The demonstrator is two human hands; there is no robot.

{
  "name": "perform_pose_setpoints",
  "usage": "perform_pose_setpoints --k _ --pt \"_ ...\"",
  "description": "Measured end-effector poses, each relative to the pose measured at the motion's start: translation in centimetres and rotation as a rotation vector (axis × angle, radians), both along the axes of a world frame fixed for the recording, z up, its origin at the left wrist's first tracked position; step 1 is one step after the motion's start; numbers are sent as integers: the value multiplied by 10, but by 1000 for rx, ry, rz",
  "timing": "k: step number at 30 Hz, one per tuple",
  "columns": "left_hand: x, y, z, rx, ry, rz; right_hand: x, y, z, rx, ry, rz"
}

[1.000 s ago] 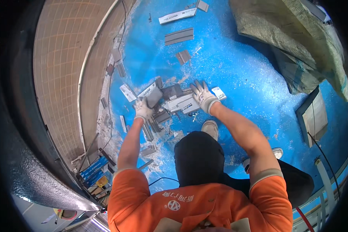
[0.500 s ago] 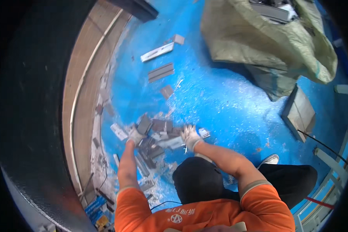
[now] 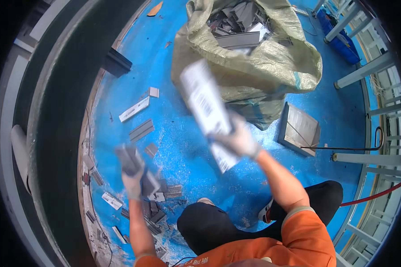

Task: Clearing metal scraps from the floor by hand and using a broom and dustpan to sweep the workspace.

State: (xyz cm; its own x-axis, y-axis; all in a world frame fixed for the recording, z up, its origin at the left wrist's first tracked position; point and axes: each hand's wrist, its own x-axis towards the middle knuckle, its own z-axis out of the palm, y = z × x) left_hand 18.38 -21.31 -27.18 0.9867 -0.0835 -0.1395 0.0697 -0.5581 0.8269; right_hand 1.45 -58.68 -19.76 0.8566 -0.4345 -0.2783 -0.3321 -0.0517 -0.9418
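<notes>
My right hand (image 3: 238, 139), in a pale glove, grips a long white strip (image 3: 205, 104) with dark print, raised in front of the big woven sack (image 3: 186, 55). Its fingers close round the strip's lower part, and motion smears it. To the left, my gloved left hand (image 3: 132, 182) is closed on grey profile offcuts (image 3: 129, 159), held up over the floor; blur hides how many there are. Beneath and beside that hand lies a heap of short grey and brown offcuts (image 3: 155, 211). Grey scraps fill the sack's open mouth.
On the blue floor, a white strip (image 3: 134, 109) and a grey piece (image 3: 141, 130) lie left of the sack. A dustpan (image 3: 302, 129) with a hooked rod handle sits at right. Dark machinery (image 3: 53, 133) borders the left; pale metal frame legs (image 3: 365, 70) stand at right.
Both hands have risen from the heap, now holding pieces. The right hand has moved up toward the sack with a white strip. The view has shifted, bringing more of the sack in.
</notes>
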Motion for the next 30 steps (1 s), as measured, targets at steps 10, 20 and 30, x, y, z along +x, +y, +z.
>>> perform_pose_setpoints --k 10,20,30 --pt "89 -457 155 -579 -188 -314 58 -210 112 38 -322 -316" --pt "138 -239 -5 111 -802 -60 10 -162 61 -768 -337 -359" --pt "200 -106 -127 1314 77 -683 0 -48 -10 -838 -302 157"
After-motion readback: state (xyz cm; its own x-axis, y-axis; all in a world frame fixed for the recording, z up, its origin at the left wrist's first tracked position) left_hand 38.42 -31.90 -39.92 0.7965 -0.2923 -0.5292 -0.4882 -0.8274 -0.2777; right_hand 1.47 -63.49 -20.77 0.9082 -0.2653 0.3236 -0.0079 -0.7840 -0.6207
